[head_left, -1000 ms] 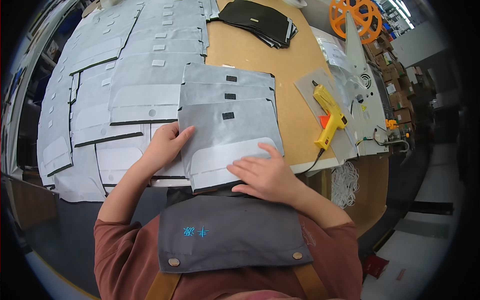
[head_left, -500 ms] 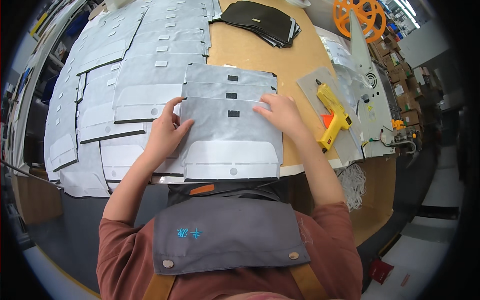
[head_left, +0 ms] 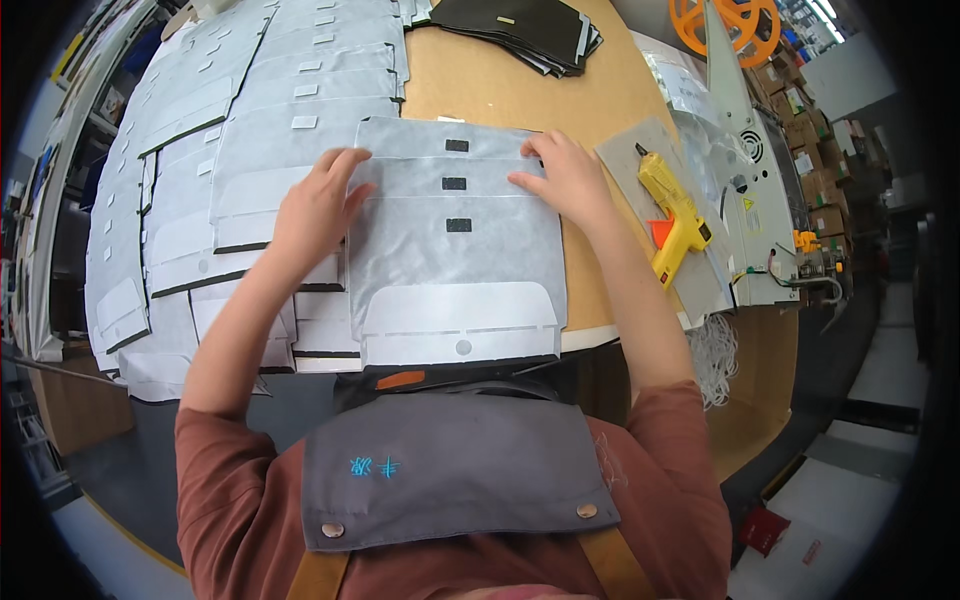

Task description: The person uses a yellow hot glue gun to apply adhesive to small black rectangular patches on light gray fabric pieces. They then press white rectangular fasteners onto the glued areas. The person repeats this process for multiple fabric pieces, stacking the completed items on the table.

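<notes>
In front of me lie several overlapping light grey fabric panels [head_left: 458,260], stepped one behind another. Each of the three visible steps bears a small black patch [head_left: 458,225] near its upper edge. A white flap-shaped piece [head_left: 460,308] with a round dot covers the lower part of the front panel. My left hand [head_left: 322,205] is at the stack's upper left edge, thumb and fingers apart. At the upper right edge, my right hand [head_left: 568,180] has its thumb and forefinger spread over the panels. Both hands look open; some fingertips are hard to make out.
More grey panels with white patches [head_left: 305,123] overlap across the table's left side. Dark brown panels [head_left: 520,30] are piled at the back. To the right, a yellow glue gun [head_left: 675,215] rests on a grey board [head_left: 630,160], beside a machine with an orange reel [head_left: 725,25].
Both hands have moved farther from me along the stack's sides, from the front panel's upper corners to the panels behind. The view has shifted slightly.
</notes>
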### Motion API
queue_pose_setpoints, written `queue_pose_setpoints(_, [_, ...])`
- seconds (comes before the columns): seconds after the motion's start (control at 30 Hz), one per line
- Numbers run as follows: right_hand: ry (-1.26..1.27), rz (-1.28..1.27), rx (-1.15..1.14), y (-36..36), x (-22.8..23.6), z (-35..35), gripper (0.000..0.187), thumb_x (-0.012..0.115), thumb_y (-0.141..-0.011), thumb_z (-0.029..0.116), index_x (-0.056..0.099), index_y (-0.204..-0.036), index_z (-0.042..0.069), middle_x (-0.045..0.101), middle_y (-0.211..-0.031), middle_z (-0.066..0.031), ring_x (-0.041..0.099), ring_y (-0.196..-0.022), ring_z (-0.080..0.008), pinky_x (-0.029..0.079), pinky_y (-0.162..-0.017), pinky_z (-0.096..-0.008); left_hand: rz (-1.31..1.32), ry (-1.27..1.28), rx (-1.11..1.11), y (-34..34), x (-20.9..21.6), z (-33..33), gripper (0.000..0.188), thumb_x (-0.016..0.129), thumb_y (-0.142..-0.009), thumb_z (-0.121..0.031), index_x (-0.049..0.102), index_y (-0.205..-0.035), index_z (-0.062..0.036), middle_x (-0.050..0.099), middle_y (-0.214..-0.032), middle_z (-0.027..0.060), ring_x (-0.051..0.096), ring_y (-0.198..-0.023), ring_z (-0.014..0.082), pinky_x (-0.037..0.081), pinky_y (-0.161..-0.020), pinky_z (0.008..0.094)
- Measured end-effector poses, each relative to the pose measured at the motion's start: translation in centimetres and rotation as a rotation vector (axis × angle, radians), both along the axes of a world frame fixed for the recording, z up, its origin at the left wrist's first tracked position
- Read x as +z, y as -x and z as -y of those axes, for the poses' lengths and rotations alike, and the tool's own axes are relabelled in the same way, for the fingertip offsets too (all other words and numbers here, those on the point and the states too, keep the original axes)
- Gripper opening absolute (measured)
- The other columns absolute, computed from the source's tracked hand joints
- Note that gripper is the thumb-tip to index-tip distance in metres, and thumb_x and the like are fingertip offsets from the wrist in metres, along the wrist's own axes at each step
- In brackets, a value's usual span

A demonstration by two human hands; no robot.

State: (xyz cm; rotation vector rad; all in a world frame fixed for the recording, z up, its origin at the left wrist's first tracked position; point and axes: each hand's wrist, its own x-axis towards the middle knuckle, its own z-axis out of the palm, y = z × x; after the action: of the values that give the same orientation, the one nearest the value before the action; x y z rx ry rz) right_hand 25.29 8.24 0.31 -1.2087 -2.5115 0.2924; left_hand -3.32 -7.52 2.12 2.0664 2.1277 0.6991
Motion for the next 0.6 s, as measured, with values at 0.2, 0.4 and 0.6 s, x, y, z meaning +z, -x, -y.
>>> queue_pose_setpoints(0.2, [0.337,0.205,-0.058,0.4,1.8,-2.1,0.035,0.071,-0.08,0.041,0.065,-0.082,0.007,0.065,-0.071,-0.0098,0.064,-0.074,-0.0287,0.047,-0.071,-0.0395,-0.048,0.246,-0.084,2.4,0.6,-5.2,0.031,0.074,-0.085,-0.028,0.058,-0.105,-0.0088,0.063,-0.098,0.0089,0.063,-0.085,0.0257,0.052,-0.075,0.0377])
queue_pose_setpoints(0.4, [0.342,-0.041,-0.122,-1.5,0.2,-0.4,0.042,0.073,-0.082,0.037,0.058,-0.074,-0.001,0.056,-0.062,-0.0107,0.054,-0.06,-0.0215,0.042,-0.058,-0.0359,0.013,0.301,-0.066,2.6,0.5,-5.9,0.03,0.074,-0.085,-0.032,0.059,-0.098,-0.0092,0.065,-0.092,0.007,0.064,-0.085,0.0252,0.052,-0.074,0.0373])
queue_pose_setpoints(0.6, [-0.021,-0.074,-0.113,-1.7,-1.3,-0.4,0.04,0.077,-0.078,0.037,0.067,-0.099,0.004,0.068,-0.082,-0.0133,0.065,-0.077,-0.031,0.051,-0.073,-0.0394,0.05,0.072,0.085,1.1,-0.3,-4.1,0.032,0.075,-0.084,-0.027,0.058,-0.103,-0.0076,0.065,-0.087,0.0097,0.064,-0.088,0.0273,0.052,-0.077,0.0373])
